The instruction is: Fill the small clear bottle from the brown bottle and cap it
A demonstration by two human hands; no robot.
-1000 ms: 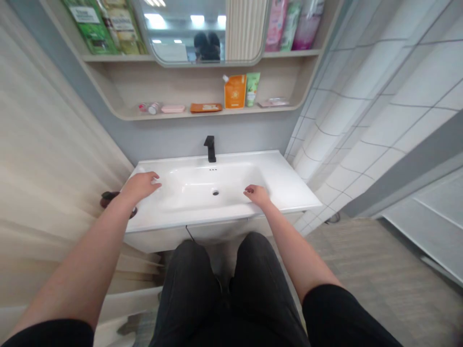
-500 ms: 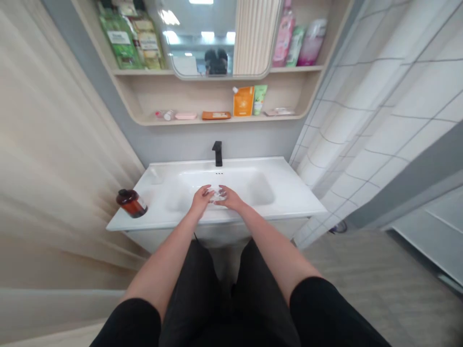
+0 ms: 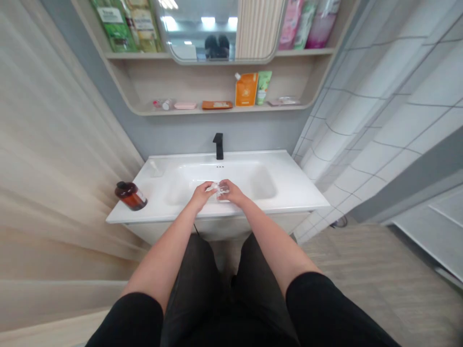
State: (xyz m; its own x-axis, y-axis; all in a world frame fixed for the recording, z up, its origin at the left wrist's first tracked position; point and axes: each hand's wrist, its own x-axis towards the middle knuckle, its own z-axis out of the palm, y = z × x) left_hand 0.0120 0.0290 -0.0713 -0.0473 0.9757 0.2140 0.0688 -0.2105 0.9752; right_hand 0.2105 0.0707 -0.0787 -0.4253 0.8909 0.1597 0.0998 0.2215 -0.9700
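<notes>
Holding a small clear container (image 3: 222, 191) between my two hands, I have it over the near part of the white basin (image 3: 260, 180), in front of my body. My left hand (image 3: 201, 195) pinches its whitish end with the fingertips, while my right hand (image 3: 233, 193) is curled around the clear body from the other side; my fingers cover much of it, so I cannot make out its exact shape. Straight beyond my hands, at the back of the basin, stands a black faucet (image 3: 219, 146). Well out to the left of my left hand, an amber bottle (image 3: 130, 196) with a dark cap and a pale label is on the white desk (image 3: 302, 190), near its left edge. Farther forward from that hand, also to its left, is a see-through item (image 3: 156, 168) that is hard to make out. Higher up and beyond both hands runs a shelf (image 3: 141, 109): a flat orange packet (image 3: 217, 104) is nearly in line with them, a pink bar-shaped thing (image 3: 185, 105) is to the left, and an orange pouch (image 3: 246, 91) is next to a green tube (image 3: 264, 87), forward and to the right of my right hand
</notes>
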